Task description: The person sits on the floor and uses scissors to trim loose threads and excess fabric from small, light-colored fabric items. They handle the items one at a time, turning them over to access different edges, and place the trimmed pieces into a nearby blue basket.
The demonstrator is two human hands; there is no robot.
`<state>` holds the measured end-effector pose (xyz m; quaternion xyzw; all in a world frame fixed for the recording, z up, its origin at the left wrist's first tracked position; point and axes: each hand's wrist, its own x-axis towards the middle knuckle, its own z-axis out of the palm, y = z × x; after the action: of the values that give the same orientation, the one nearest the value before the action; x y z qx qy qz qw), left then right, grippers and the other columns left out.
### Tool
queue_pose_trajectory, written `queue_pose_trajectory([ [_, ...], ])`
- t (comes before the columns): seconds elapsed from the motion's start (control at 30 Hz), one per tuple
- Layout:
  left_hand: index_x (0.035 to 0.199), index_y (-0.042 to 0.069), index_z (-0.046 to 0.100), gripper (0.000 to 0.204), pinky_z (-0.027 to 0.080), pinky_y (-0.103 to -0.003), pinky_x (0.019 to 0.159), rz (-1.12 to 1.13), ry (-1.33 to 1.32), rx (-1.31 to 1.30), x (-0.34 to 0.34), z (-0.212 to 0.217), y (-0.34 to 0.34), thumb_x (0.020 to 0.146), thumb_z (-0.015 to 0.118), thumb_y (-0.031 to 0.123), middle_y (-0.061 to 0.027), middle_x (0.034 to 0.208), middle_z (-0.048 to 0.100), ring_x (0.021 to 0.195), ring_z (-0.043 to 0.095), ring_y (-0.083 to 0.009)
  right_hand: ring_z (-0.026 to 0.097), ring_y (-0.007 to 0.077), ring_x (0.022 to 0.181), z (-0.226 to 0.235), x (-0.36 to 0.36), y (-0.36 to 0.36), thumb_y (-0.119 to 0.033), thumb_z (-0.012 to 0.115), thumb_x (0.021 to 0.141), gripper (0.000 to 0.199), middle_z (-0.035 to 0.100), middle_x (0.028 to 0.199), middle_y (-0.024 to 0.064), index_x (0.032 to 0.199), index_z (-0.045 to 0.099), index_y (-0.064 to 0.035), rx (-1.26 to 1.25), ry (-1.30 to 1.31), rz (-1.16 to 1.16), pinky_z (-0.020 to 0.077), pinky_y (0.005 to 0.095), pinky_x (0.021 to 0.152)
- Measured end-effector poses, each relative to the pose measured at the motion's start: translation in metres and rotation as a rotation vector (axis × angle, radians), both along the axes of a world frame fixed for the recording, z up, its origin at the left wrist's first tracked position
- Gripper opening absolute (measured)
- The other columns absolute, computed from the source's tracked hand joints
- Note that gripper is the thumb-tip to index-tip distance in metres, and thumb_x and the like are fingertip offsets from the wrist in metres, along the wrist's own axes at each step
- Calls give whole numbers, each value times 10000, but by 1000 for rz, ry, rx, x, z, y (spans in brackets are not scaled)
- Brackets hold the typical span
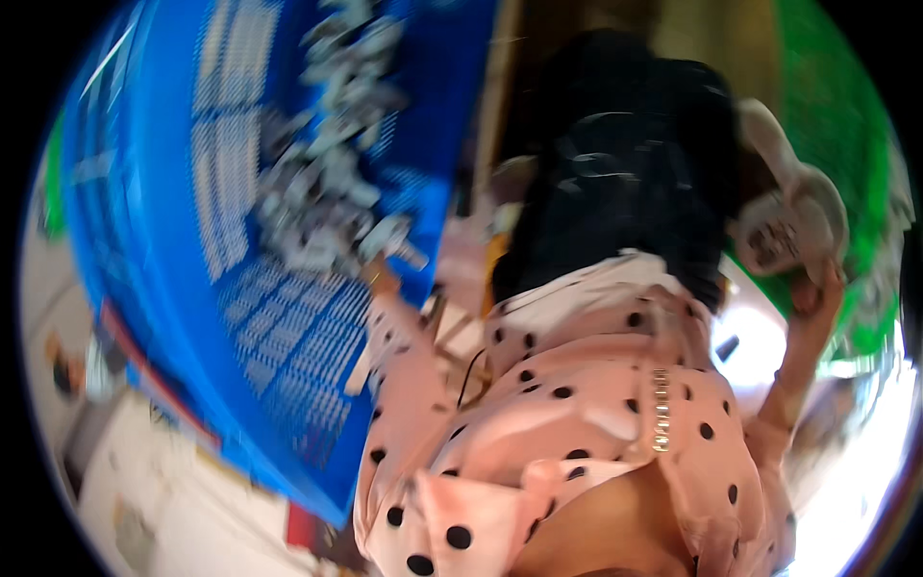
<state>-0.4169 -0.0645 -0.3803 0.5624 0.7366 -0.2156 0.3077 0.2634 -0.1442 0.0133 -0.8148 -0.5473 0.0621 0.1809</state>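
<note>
At the left, my left hand (pixel 385 277) reaches into a large blue perforated plastic crate (pixel 288 327). It touches the near end of a heap of small grey-white pieces (pixel 327 207), too blurred to name. One pale piece (pixel 392 236) lies right at its fingertips, and motion smears the fingers. Over at the right, my right hand (pixel 815 288) is closed on the lower edge of a pale, rounded, curved object (pixel 817 212). A dark printed patch marks its near end; its kind cannot be made out.
My dark-clad lap (pixel 615 173) lies between the two sides. Green netting or plastic (pixel 836 87) stands at the right, behind the pale object. A pale surface with a reddish edge (pixel 163 375) borders the crate at the lower left. Bright light glares at the lower right.
</note>
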Motion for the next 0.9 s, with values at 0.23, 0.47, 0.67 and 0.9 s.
queue_pose_trajectory([
  [0.23, 1159, 11, 617, 466, 508, -433, 805, -125, -155, 133, 30, -46, 41, 794, 728, 280, -202, 1047, 656, 953, 626, -331, 299, 65, 433, 50, -25, 45, -304, 582, 926, 359, 363, 505, -52, 634, 453, -139, 308, 968, -564, 209, 258, 425],
  [0.47, 1187, 20, 602, 496, 506, -449, 805, -102, -147, 112, 100, -51, 71, 795, 726, 298, -212, 1059, 651, 961, 620, -352, 300, 49, 423, 101, 15, 12, -208, 574, 943, 255, 373, 539, -54, 724, 468, -130, 525, 1087, -545, 193, 229, 402],
  [0.67, 1210, 27, 590, 522, 504, -464, 804, -53, -158, 141, 108, -41, 79, 796, 725, 313, -221, 1069, 647, 968, 614, -371, 325, 54, 423, 149, 99, 54, -195, 560, 941, 234, 400, 538, -42, 737, 468, -128, 818, 1053, -662, 239, 220, 383],
  [0.9, 1238, 35, 575, 552, 502, -480, 804, -30, -344, 227, 122, -50, 60, 797, 724, 331, -230, 1081, 643, 976, 607, -392, 340, 55, 481, 201, 177, 140, -253, 513, 987, 284, 458, 637, -17, 1108, 576, -3, 1005, 1081, -447, 255, 225, 416],
])
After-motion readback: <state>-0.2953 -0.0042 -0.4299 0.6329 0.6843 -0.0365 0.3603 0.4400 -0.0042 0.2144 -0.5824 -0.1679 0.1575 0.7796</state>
